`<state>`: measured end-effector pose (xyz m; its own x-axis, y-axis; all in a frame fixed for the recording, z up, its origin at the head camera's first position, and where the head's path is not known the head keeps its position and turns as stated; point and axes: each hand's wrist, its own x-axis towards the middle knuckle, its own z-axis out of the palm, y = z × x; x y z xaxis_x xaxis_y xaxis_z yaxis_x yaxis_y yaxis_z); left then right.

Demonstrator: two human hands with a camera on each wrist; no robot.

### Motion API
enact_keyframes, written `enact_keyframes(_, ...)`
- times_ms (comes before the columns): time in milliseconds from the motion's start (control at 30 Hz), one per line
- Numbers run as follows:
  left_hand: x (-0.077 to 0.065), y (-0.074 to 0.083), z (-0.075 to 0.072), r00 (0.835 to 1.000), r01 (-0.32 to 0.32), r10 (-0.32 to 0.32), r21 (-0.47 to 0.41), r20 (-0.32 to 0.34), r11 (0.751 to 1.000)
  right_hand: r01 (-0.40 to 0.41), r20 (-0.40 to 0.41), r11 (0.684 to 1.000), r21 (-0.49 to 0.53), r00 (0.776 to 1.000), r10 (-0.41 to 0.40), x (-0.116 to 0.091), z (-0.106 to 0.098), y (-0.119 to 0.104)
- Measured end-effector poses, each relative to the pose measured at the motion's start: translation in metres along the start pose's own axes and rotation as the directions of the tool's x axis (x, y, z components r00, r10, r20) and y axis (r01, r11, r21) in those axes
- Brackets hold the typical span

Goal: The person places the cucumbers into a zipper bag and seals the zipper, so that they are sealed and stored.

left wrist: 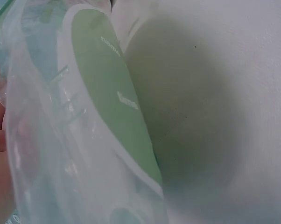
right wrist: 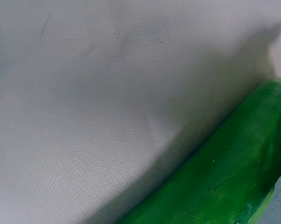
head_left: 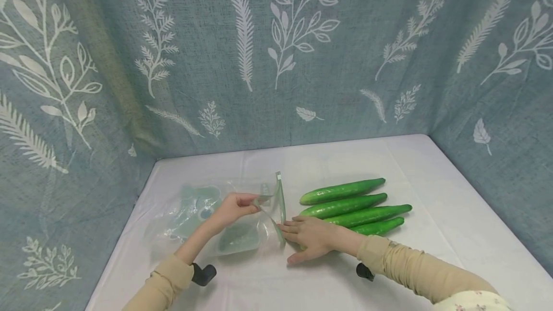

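Observation:
My left hand (head_left: 231, 211) pinches the rim of a clear zip bag (head_left: 239, 239) with pale green print. The bag lies on its side, its mouth spread and facing right. In the left wrist view, the green printed panel (left wrist: 108, 88) fills the middle, and part of the hand shows at the left edge. My right hand (head_left: 313, 237) lies palm down with fingers extended at the bag's mouth and thumb spread. Several green cucumbers (head_left: 345, 191) lie side by side, partly behind that hand. A cucumber (right wrist: 224, 172) runs close beneath it in the right wrist view; contact is hard to tell.
A white cloth covers the table (head_left: 449, 224). Blue-grey curtains (head_left: 276, 109) with white leaf patterns enclose the back and both sides. Dark wrist devices sit at both cuffs, the left one (head_left: 204, 274) near the table surface.

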<state>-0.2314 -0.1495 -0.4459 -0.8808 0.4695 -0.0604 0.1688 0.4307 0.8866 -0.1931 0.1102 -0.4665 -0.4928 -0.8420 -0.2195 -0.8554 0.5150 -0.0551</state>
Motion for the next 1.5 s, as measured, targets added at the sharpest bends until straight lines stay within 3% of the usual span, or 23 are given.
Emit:
enact_keyframes(233,0.000,-0.002,-0.001,0.999,0.041,-0.041,-0.029,0.004,0.999,-0.008,0.001,1.000,0.014,1.000,0.008,0.000,0.000,0.000)
enact_keyframes(600,-0.001,-0.001,0.004,1.000,0.019,-0.018,-0.047,0.006,0.999,0.001,-0.008,1.000,-0.019,1.000,-0.001,0.001,-0.002,-0.001)
enact_keyframes(1100,-0.001,-0.001,0.010,1.000,-0.018,0.017,-0.030,-0.022,0.999,0.029,-0.054,0.997,0.070,0.998,-0.025,0.002,0.006,0.005)
enact_keyframes(1300,-0.002,-0.001,0.011,1.000,0.001,-0.002,-0.021,-0.029,1.000,0.012,-0.109,0.989,0.150,0.994,0.004,0.001,0.007,0.008)
enact_keyframes(1500,-0.004,-0.001,0.010,0.999,0.011,-0.012,-0.017,-0.036,1.000,0.025,-0.228,0.962,0.271,0.973,0.039,-0.006,-0.001,0.011)
